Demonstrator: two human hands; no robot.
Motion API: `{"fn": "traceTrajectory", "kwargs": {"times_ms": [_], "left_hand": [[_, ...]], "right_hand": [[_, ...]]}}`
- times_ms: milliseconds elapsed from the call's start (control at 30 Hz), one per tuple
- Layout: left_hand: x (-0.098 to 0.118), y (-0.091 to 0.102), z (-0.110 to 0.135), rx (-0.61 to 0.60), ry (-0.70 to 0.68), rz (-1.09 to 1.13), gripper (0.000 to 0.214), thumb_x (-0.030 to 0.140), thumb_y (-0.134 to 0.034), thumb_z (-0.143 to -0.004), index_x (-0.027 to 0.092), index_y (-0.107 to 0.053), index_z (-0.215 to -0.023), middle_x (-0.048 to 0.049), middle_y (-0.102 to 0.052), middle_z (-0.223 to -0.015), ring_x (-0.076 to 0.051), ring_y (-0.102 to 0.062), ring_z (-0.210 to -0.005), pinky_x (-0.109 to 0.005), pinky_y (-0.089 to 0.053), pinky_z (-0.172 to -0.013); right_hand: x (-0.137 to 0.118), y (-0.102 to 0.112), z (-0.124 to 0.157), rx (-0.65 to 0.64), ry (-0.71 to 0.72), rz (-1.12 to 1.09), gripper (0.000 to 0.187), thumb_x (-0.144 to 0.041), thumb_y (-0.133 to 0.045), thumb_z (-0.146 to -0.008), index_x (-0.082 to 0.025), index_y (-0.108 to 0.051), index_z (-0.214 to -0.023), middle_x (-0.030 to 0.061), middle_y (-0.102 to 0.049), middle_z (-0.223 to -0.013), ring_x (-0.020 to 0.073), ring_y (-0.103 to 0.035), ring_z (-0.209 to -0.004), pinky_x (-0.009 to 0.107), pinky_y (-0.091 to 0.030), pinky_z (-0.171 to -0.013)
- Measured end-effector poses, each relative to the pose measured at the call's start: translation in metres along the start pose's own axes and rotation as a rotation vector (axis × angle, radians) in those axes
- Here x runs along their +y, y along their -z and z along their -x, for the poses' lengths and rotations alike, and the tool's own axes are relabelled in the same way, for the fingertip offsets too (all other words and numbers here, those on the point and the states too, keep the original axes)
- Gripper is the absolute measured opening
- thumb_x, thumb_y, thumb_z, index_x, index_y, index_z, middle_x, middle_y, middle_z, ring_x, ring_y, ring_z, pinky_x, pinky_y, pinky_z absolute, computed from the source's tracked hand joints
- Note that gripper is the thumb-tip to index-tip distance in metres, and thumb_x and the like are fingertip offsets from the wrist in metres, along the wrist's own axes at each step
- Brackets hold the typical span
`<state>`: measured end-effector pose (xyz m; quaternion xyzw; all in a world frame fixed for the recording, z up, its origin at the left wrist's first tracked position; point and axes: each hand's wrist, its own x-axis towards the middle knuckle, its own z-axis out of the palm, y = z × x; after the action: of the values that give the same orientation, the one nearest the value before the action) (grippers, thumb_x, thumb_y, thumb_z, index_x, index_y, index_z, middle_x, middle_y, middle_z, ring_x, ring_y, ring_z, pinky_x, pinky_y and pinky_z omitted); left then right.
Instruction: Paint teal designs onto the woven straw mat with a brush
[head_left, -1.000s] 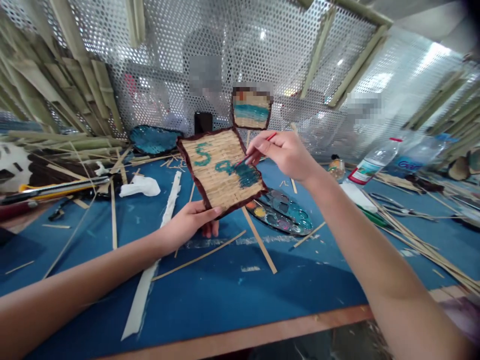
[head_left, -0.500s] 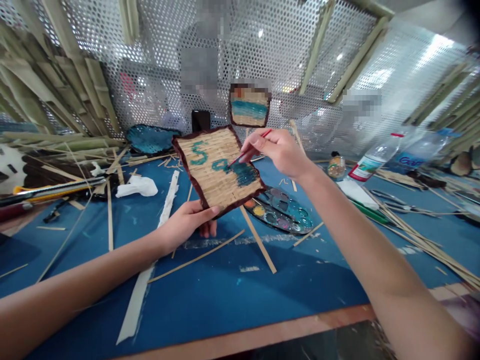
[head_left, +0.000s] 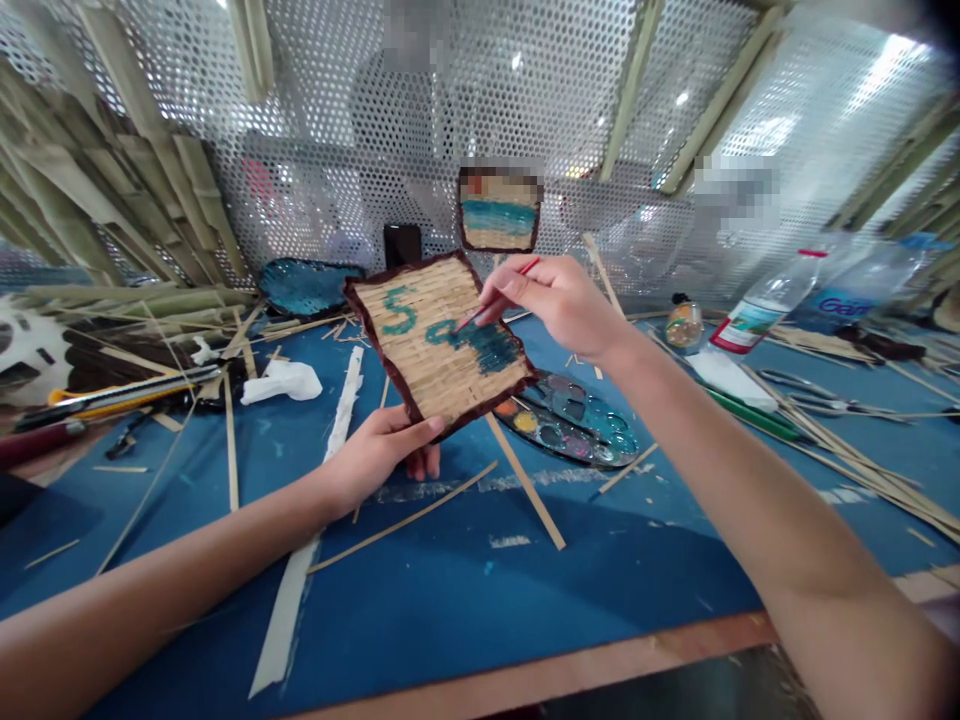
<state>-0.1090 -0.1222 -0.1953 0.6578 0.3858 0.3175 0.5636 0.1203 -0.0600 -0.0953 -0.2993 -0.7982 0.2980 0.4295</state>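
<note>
**Painting teal on woven mat, held mid-air**

My left hand (head_left: pixel 375 455) pinches the lower corner of the square woven straw mat with dark brown border (head_left: pixel 439 340), thumb on top, fingers curled under. The mat is tilted up toward me, off the blue table surface (head_left: pixel 480 590). My right hand (head_left: pixel 559 300) is closed in a pencil grip on the thin red-handled paintbrush (head_left: pixel 504 292), tip touching the mat's teal painted patch. The oval paint palette with coloured wells (head_left: pixel 570 425) lies on the table just behind the mat. A clear plastic water bottle (head_left: pixel 765 305) lies far right.
</note>
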Motion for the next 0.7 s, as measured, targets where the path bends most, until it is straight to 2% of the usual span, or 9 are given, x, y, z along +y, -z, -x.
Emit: {"fn": "traceTrajectory", "kwargs": {"times_ms": [133, 300, 500, 700], "left_hand": [[-0.001, 0.001, -0.001, -0.009, 0.004, -0.026, 0.04, 0.043, -0.054, -0.089, 0.014, -0.061, -0.063, -0.0026, -0.065, -0.059, -0.011, -0.055, -0.052, -0.023, -0.043, -0.055], [-0.003, 0.001, -0.001, 0.0, 0.027, -0.029, 0.041, 0.046, -0.054, -0.089, 0.014, -0.061, -0.064, -0.0043, -0.066, -0.062, -0.012, -0.055, -0.053, -0.024, -0.043, -0.056], [0.0, -0.001, -0.001, 0.014, 0.036, 0.003, 0.038, 0.048, -0.056, -0.086, 0.016, -0.055, -0.064, -0.0035, -0.065, -0.059, -0.012, -0.054, -0.051, -0.024, -0.044, -0.054], [-0.002, -0.001, -0.001, 0.022, 0.035, 0.008, 0.037, 0.045, -0.056, -0.087, 0.015, -0.056, -0.065, -0.0046, -0.065, -0.061, -0.012, -0.054, -0.051, -0.024, -0.043, -0.053]], "right_hand": [[0.0, 0.004, 0.0, 0.065, 0.023, 0.008, 0.039, -0.052, -0.059, -0.088, -0.016, -0.063, -0.075, 0.0029, -0.067, -0.073, 0.0143, -0.068, -0.07, 0.028, -0.055, -0.073], [-0.004, -0.002, 0.002, -0.054, 0.03, -0.007, 0.032, -0.045, -0.056, -0.092, -0.016, -0.065, -0.081, 0.0047, -0.069, -0.082, 0.0151, -0.069, -0.08, 0.029, -0.054, -0.08], [-0.002, 0.008, 0.0, 0.074, -0.012, 0.018, 0.033, -0.042, -0.059, -0.091, -0.015, -0.063, -0.073, 0.0041, -0.066, -0.077, 0.0139, -0.068, -0.073, 0.027, -0.054, -0.076], [-0.001, -0.008, 0.003, -0.018, 0.052, 0.02, 0.028, -0.037, -0.053, -0.095, -0.017, -0.065, -0.082, 0.0043, -0.069, -0.083, 0.0155, -0.069, -0.082, 0.028, -0.054, -0.081]]}}
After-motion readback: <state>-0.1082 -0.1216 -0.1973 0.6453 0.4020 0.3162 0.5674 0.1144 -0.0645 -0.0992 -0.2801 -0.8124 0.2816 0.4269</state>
